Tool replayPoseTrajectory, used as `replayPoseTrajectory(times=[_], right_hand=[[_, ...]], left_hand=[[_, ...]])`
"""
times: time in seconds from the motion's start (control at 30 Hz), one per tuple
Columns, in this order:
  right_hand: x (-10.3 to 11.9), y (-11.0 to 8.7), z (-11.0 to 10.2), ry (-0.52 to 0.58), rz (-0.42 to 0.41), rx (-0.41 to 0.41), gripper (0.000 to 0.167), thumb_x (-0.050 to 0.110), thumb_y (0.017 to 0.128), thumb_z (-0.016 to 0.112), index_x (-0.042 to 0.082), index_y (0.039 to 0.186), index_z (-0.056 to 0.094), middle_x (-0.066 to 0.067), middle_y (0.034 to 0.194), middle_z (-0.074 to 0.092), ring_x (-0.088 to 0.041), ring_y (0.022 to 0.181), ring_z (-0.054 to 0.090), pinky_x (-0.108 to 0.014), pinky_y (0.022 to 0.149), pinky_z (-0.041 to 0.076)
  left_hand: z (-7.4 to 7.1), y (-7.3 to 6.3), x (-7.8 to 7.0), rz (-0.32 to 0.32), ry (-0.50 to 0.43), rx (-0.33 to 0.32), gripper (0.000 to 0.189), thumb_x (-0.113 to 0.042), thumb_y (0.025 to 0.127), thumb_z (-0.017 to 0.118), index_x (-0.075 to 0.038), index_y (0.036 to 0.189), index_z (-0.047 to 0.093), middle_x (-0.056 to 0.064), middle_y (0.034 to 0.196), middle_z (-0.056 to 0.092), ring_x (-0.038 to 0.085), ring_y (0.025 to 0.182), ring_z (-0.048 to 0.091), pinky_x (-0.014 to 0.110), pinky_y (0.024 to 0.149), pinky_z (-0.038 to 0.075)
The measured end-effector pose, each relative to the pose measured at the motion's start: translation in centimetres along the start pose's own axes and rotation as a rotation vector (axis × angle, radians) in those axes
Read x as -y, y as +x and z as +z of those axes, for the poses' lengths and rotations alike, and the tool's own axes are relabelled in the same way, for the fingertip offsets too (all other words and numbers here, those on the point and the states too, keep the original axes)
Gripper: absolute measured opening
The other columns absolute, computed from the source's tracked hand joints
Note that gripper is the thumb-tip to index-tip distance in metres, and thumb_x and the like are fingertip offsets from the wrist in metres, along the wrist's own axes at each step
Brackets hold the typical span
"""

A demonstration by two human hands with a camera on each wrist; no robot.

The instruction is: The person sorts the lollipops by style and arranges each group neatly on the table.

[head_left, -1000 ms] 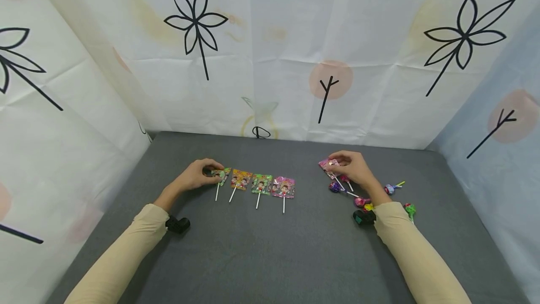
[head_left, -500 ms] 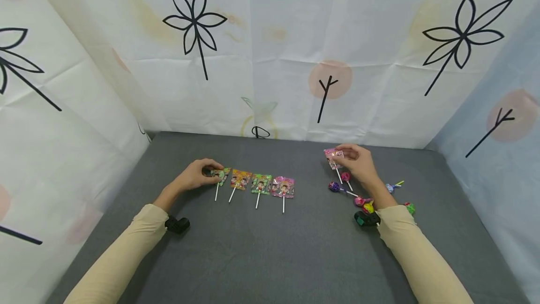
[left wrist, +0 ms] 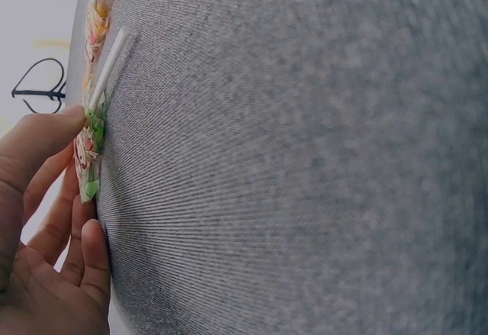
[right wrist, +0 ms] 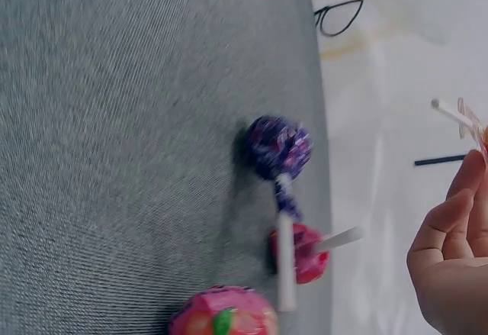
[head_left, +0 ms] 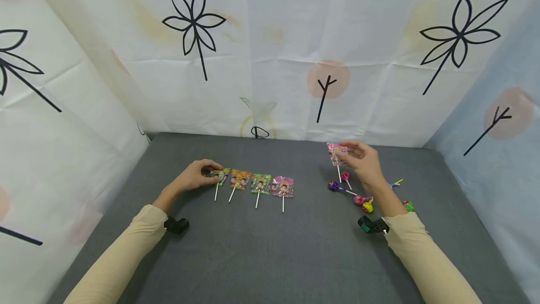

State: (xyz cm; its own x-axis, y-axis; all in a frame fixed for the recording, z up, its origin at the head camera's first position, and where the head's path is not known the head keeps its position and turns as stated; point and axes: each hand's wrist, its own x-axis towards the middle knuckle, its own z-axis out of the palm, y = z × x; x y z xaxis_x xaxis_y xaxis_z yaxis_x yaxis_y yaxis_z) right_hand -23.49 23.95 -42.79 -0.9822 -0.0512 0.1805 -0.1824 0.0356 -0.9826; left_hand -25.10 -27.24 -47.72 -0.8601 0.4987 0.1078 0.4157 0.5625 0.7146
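Note:
My left hand [head_left: 195, 175] pinches a flat, green-wrapped lollipop [left wrist: 93, 133] between thumb and fingers at the left end of a row on the grey table. Beside it in the row lie an orange lollipop [head_left: 241, 179], another green lollipop [head_left: 260, 184] and a pink lollipop [head_left: 282, 186], sticks toward me. My right hand [head_left: 363, 161] holds up a second flat, pink-wrapped lollipop [head_left: 336, 151] by its wrapper, stick pointing down. Under and around that hand are round lollipops: a purple one [right wrist: 279, 147], a dark pink one [head_left: 345, 176] and a pink one [right wrist: 224, 314].
A yellow-wrapped lollipop [head_left: 367, 207] touches the pink round one. Further right, partly hidden by the right forearm, are a lollipop with a yellow-tipped stick [head_left: 395, 184] and a green one [head_left: 408, 206]. Patterned white cloth [head_left: 278, 36] hangs behind the grey table [head_left: 261, 257].
My right hand has lifted the pink flat lollipop up and slightly right, away from the round lollipops, uncovering the dark pink one. My left hand stays in place on the green lollipop.

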Motion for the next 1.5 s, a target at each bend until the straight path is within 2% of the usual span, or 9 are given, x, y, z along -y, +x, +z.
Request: replayPoseTrajectory(times=[0.2, 0.3, 0.43, 0.53, 0.73, 0.9, 1.03, 1.27, 1.5], right_hand=[[1.2, -1.0, 0.1, 0.036, -0.015, 0.023, 0.043, 0.008, 0.096, 0.073, -0.009, 0.133, 0.056, -0.004, 0.098, 0.060, -0.015, 0.084, 0.065, -0.031, 0.074, 0.056], [1.4, -1.5, 0.2, 0.059, -0.009, 0.053, 0.040, 0.009, 0.098, 0.071, -0.007, 0.132, 0.057, -0.005, 0.100, 0.061, -0.016, 0.086, 0.065, -0.033, 0.075, 0.056], [1.6, -2.3, 0.4, 0.053, 0.020, 0.076, 0.035, 0.011, 0.099, 0.069, -0.006, 0.128, 0.059, -0.005, 0.102, 0.063, -0.017, 0.083, 0.059, -0.029, 0.069, 0.052], [1.5, -3.0, 0.8, 0.046, 0.041, 0.075, 0.034, 0.013, 0.099, 0.070, -0.005, 0.126, 0.060, -0.005, 0.102, 0.064, -0.017, 0.080, 0.055, -0.029, 0.066, 0.048], [0.9, -4.1, 1.8, 0.044, 0.055, 0.085, 0.034, 0.012, 0.098, 0.071, -0.005, 0.125, 0.060, -0.006, 0.100, 0.063, -0.013, 0.080, 0.060, -0.030, 0.070, 0.054], [0.2, -4.6, 3.2, 0.114, 0.086, 0.096, 0.031, 0.005, 0.096, 0.072, -0.009, 0.121, 0.061, -0.006, 0.099, 0.064, -0.012, 0.081, 0.063, -0.024, 0.067, 0.053], [0.0, -4.8, 4.2, 0.115, 0.083, 0.134, 0.032, 0.002, 0.095, 0.073, -0.010, 0.122, 0.062, -0.009, 0.103, 0.065, -0.013, 0.087, 0.064, -0.026, 0.076, 0.055], [0.2, -5.1, 6.1, 0.057, 0.047, 0.265, 0.038, 0.000, 0.093, 0.074, -0.008, 0.127, 0.061, -0.020, 0.124, 0.059, -0.023, 0.102, 0.068, -0.032, 0.084, 0.054], [0.4, -4.9, 8.5, 0.065, 0.080, 0.317, 0.037, -0.002, 0.089, 0.077, -0.006, 0.124, 0.064, -0.023, 0.122, 0.062, -0.023, 0.095, 0.069, -0.032, 0.080, 0.055]], left_hand=[[0.0, -0.1, -0.1, 0.000, -0.008, -0.001, 0.032, -0.012, 0.093, 0.077, 0.000, 0.122, 0.070, 0.015, 0.118, 0.065, 0.032, 0.104, 0.059, 0.046, 0.084, 0.049], [0.0, -0.1, -0.1, -0.002, -0.006, -0.003, 0.032, -0.012, 0.093, 0.077, 0.000, 0.122, 0.070, 0.015, 0.118, 0.065, 0.031, 0.104, 0.059, 0.045, 0.085, 0.049], [0.1, -0.2, 0.0, 0.004, -0.007, -0.005, 0.031, -0.012, 0.094, 0.077, 0.001, 0.121, 0.070, 0.015, 0.118, 0.065, 0.032, 0.104, 0.059, 0.045, 0.084, 0.049], [0.1, -0.2, 0.0, 0.003, -0.011, -0.004, 0.031, -0.012, 0.094, 0.077, 0.001, 0.121, 0.070, 0.016, 0.118, 0.065, 0.032, 0.104, 0.059, 0.046, 0.085, 0.049], [0.1, -0.2, -0.2, -0.009, -0.019, -0.006, 0.031, -0.012, 0.093, 0.077, 0.000, 0.121, 0.070, 0.015, 0.119, 0.065, 0.032, 0.105, 0.059, 0.050, 0.087, 0.048], [0.0, -0.1, -0.3, -0.008, -0.031, -0.005, 0.032, -0.011, 0.093, 0.077, 0.001, 0.122, 0.070, 0.017, 0.119, 0.065, 0.034, 0.105, 0.059, 0.052, 0.087, 0.047], [0.0, -0.1, -0.3, -0.006, -0.034, -0.006, 0.032, -0.012, 0.093, 0.078, 0.001, 0.122, 0.070, 0.017, 0.119, 0.065, 0.034, 0.104, 0.059, 0.052, 0.087, 0.047], [0.0, 0.0, -0.1, -0.001, -0.014, -0.003, 0.031, -0.012, 0.093, 0.077, -0.001, 0.121, 0.070, 0.014, 0.117, 0.065, 0.031, 0.102, 0.060, 0.046, 0.084, 0.049], [0.1, 0.1, -0.1, 0.014, 0.000, -0.017, 0.030, -0.009, 0.093, 0.077, 0.001, 0.119, 0.070, 0.016, 0.115, 0.065, 0.033, 0.100, 0.060, 0.047, 0.083, 0.049]])
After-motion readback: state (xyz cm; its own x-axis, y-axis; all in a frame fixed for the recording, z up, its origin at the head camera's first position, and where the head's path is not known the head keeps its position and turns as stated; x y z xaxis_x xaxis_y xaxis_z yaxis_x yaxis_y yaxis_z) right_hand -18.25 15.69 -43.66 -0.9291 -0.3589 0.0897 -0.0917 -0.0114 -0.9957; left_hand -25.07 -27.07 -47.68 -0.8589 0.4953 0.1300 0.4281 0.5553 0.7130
